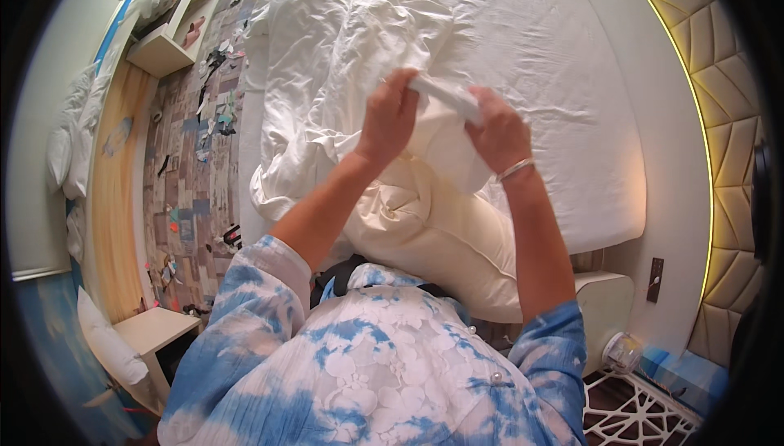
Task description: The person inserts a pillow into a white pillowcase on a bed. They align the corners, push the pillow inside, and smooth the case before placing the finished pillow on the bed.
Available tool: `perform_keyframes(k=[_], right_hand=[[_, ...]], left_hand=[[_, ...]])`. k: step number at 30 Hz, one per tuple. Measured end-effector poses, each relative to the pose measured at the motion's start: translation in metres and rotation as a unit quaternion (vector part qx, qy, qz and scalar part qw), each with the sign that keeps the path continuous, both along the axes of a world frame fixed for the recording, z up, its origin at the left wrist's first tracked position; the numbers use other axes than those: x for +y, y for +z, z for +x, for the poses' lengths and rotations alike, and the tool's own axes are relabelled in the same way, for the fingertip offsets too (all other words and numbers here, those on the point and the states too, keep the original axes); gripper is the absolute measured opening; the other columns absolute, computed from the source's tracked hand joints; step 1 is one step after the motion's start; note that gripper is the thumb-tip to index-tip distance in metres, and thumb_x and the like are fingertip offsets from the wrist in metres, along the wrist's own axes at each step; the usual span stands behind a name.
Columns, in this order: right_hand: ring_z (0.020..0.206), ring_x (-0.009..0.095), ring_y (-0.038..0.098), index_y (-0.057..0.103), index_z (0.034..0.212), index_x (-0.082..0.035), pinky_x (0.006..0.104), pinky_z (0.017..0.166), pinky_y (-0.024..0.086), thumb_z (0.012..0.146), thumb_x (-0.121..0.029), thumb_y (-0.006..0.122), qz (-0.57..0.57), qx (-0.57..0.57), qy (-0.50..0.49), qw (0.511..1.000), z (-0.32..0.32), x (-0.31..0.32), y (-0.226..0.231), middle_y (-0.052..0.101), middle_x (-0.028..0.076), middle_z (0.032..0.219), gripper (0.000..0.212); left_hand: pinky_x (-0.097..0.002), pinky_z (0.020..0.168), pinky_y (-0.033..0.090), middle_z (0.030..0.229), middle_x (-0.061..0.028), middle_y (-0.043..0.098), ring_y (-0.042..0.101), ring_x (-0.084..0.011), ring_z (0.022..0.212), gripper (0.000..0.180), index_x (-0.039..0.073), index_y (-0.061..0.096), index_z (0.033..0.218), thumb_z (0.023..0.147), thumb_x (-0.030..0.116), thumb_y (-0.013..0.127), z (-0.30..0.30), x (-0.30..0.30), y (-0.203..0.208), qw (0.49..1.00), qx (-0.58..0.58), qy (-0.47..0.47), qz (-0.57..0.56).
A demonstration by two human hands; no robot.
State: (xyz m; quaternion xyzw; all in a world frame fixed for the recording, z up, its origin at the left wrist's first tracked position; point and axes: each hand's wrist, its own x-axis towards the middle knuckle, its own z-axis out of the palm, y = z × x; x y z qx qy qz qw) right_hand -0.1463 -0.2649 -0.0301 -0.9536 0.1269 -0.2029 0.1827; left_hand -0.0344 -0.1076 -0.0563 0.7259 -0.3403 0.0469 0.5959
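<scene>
A white pillowcase (pixel 447 96) is stretched by its edge between my two hands, above the bed. My left hand (pixel 390 115) is closed on one end of that edge. The other end is gripped in my right hand (pixel 500 134), which has a bracelet at its wrist. Some of the white fabric hangs down between my arms. Below it, close to my body, a plump cream pillow (pixel 465 221) lies with a twisted, bunched end. My forearms hide parts of the pillow.
A rumpled white duvet (pixel 335 46) covers the bed's left side; a white sheet (pixel 563 78) covers the right. Scattered small items lie on the patchwork floor (pixel 192 152). A white side table (pixel 155 327) stands lower left, a cabinet (pixel 608 303) lower right.
</scene>
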Motion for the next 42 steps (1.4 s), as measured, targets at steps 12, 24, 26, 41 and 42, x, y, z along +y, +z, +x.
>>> perform_keyframes(k=[12, 24, 26, 41, 42], right_hand=[[0.103, 0.03, 0.056, 0.057, 0.113, -0.002, 0.0385, 0.087, 0.047, 0.077, -0.03, 0.072, -0.125, 0.055, -0.155, 0.978, 0.005, -0.016, -0.029, 0.056, 0.015, 0.106, 0.048], [0.102, 0.033, 0.06, 0.05, 0.121, -0.004, 0.0424, 0.083, 0.049, 0.075, -0.036, 0.071, 0.116, 0.354, 0.133, 0.918, -0.014, 0.169, -0.124, 0.059, 0.015, 0.109, 0.059], [0.1, 0.033, 0.059, 0.055, 0.111, -0.004, 0.0427, 0.084, 0.048, 0.075, -0.032, 0.071, 0.128, 0.341, 0.121, 0.924, -0.021, 0.161, -0.122, 0.059, 0.014, 0.106, 0.048], [0.083, 0.033, 0.064, 0.053, 0.089, -0.002, 0.0427, 0.074, 0.051, 0.076, -0.021, 0.067, 0.101, 0.296, 0.101, 0.945, -0.047, 0.141, -0.018, 0.064, 0.017, 0.086, 0.027], [0.084, 0.033, 0.064, 0.053, 0.088, -0.002, 0.0427, 0.074, 0.051, 0.075, -0.022, 0.069, 0.133, 0.301, 0.106, 0.938, -0.052, 0.133, -0.016, 0.064, 0.016, 0.088, 0.028]], left_hand=[[-0.0188, 0.046, 0.029, 0.06, 0.0094, 0.049, 0.036, 0.0009, 0.054, 0.018, 0.004, 0.067, 0.079, 0.091, 0.017, 0.063, 0.109, 0.071, -0.004, 0.973, 0.175, 0.122, -0.085], [-0.0345, 0.049, 0.035, 0.051, -0.0079, 0.037, 0.032, -0.0123, 0.053, 0.043, -0.001, 0.053, 0.065, 0.091, 0.033, 0.061, 0.089, 0.148, -0.085, 0.969, 0.092, 0.16, 0.166], [-0.0355, 0.049, 0.035, 0.051, -0.0104, 0.037, 0.032, -0.0138, 0.052, 0.044, -0.001, 0.053, 0.066, 0.091, 0.034, 0.061, 0.096, 0.165, -0.076, 0.965, 0.046, 0.193, 0.172], [-0.0391, 0.06, 0.045, 0.073, -0.0113, 0.056, 0.058, -0.0311, 0.067, 0.021, 0.003, 0.064, 0.078, 0.079, 0.023, 0.071, 0.078, 0.101, 0.03, 0.93, -0.265, 0.146, 0.21], [-0.039, 0.06, 0.044, 0.072, -0.0116, 0.056, 0.058, -0.0314, 0.066, 0.022, 0.003, 0.064, 0.077, 0.08, 0.024, 0.07, 0.076, 0.101, 0.024, 0.939, -0.224, 0.147, 0.216]])
